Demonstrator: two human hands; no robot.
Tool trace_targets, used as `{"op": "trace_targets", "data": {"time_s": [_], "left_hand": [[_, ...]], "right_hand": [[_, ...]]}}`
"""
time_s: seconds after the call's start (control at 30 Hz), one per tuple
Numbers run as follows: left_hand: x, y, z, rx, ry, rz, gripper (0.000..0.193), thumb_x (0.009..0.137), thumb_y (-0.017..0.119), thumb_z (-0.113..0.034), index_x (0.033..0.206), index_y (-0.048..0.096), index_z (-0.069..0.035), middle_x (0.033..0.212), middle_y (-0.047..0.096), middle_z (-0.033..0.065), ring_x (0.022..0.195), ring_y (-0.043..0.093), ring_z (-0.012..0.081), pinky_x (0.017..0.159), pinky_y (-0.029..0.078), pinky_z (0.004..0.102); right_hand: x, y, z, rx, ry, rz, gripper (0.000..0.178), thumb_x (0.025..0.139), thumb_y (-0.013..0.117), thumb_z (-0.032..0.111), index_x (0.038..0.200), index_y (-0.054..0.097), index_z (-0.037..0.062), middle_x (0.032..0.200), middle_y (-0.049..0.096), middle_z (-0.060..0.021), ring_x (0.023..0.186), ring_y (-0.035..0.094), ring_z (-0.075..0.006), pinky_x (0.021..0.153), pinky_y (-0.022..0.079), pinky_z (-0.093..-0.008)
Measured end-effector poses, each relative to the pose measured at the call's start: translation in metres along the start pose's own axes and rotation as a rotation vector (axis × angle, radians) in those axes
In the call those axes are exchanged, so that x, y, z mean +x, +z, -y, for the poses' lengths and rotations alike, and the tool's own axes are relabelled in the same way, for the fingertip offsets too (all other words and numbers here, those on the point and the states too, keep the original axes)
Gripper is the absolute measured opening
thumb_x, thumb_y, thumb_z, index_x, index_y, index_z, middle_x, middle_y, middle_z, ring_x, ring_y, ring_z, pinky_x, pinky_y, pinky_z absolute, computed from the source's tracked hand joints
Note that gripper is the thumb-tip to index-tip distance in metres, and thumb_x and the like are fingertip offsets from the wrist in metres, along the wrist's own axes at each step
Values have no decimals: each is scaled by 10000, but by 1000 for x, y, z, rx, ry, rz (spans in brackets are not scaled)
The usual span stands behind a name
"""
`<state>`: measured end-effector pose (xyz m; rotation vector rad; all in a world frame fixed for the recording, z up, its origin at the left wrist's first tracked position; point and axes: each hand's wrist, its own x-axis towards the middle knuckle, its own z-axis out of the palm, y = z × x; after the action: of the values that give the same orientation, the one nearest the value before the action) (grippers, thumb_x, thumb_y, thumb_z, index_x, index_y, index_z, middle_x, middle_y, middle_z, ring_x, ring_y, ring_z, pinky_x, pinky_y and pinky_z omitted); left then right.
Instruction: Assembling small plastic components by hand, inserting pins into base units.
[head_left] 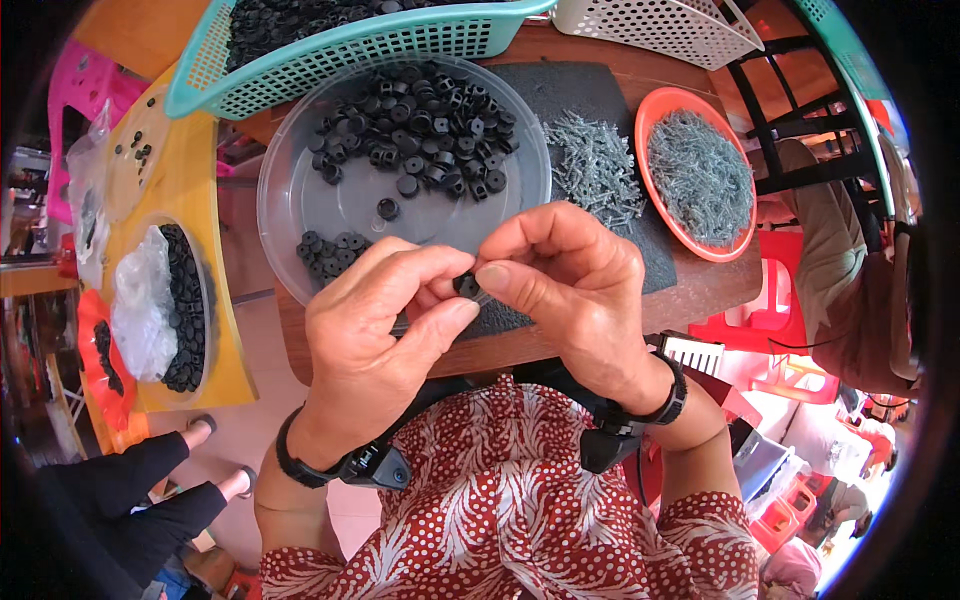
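Note:
Over the near edge of the clear plastic bowl (pixel 335 205), my left hand (pixel 370 325) pinches a small round black plastic part (pixel 466 285) between thumb and fingers. My right hand (pixel 585 290) meets it there, thumb and forefinger pressed together against the part's right side; whatever they grip is hidden. Inside the bowl lies a pile of black plastic parts (pixel 420 130), with a single one (pixel 388 209) apart from it. Nearer my left hand is a cluster of black discs (pixel 332 255). Beyond my right hand, loose metal screws (pixel 595 165) lie heaped on a dark mat (pixel 530 82).
An orange-red bowl (pixel 643 120) full of screws stands at the right. A teal basket (pixel 370 62) and a white basket (pixel 650 32) line the far side. Left is a yellow table (pixel 225 350) with more black parts. Other people's legs (pixel 130 500) show at both sides.

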<state>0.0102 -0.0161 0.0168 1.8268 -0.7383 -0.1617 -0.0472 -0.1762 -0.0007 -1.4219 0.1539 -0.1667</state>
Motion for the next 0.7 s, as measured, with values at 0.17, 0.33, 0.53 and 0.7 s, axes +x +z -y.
{"op": "trace_targets", "data": {"time_s": [0.17, 0.33, 0.53, 0.7], "left_hand": [[-7, 4, 8, -200, -77, -23, 257, 733, 698, 44, 983, 646, 15, 835, 592, 48, 729, 560, 99, 651, 464, 214], [-12, 11, 11, -435, -192, -105, 210, 791, 687, 13, 995, 641, 37, 894, 606, 35, 766, 554, 90, 690, 455, 203], [-16, 20, 11, -549, -287, -190, 181, 830, 665, -20, 995, 617, 38, 905, 602, 20, 772, 546, 75, 706, 448, 195], [-16, 20, 8, -525, -332, -248, 165, 847, 627, -36, 983, 576, 42, 849, 614, 82, 685, 562, 108, 634, 463, 206]], "right_hand": [[-3, 5, -2, 94, 20, -26, 134, 818, 646, -49, 933, 586, -17, 858, 621, -29, 785, 576, -70, 725, 475, -210], [-6, 11, -2, 102, -27, -71, 147, 829, 640, -43, 956, 569, -18, 879, 611, -38, 789, 568, -70, 731, 471, -210], [-13, 19, -10, -6, -154, -149, 180, 820, 651, -38, 978, 569, -11, 905, 594, -38, 781, 545, -71, 678, 446, -208], [-7, -18, -15, -446, -398, -213, 175, 739, 662, -60, 894, 610, 5, 812, 576, -74, 722, 549, -183, 622, 439, -284]]}}
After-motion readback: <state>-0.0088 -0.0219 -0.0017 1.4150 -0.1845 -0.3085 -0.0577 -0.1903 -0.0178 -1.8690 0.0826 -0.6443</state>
